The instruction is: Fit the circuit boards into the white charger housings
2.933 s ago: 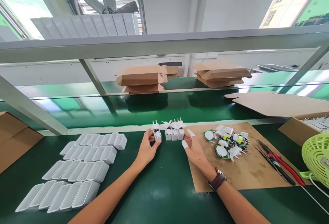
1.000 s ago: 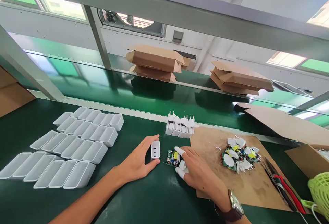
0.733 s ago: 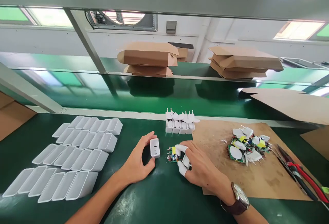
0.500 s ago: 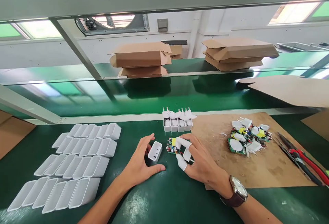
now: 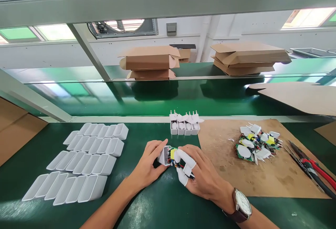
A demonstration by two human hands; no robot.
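Note:
My left hand (image 5: pixel 152 159) is closed round a white charger casing (image 5: pixel 163 156), tipped so its open end faces right. In my right hand (image 5: pixel 195 167), whose thumb and fingers wear white finger cots, sits a circuit board (image 5: pixel 172 153) with a yellow component and a white plug piece. The left end of the board is at the casing's mouth; how far inside it reaches, I cannot tell. Beyond my hands, several white casings with pronged plug pieces (image 5: pixel 184 125) stand in a row.
Rows of open white casings (image 5: pixel 86 187) cover the left of the green table. At right, brown paper (image 5: pixel 223 176) bears a heap of circuit boards (image 5: pixel 258 143), with red-handled pliers (image 5: pixel 312 167) and tweezers beside it. Flattened cartons (image 5: pixel 149 61) lie on the shelf behind.
My left hand has closed on the casing and turned its open end towards the board. My right hand has brought the board left to the casing. The camera view has shifted slightly.

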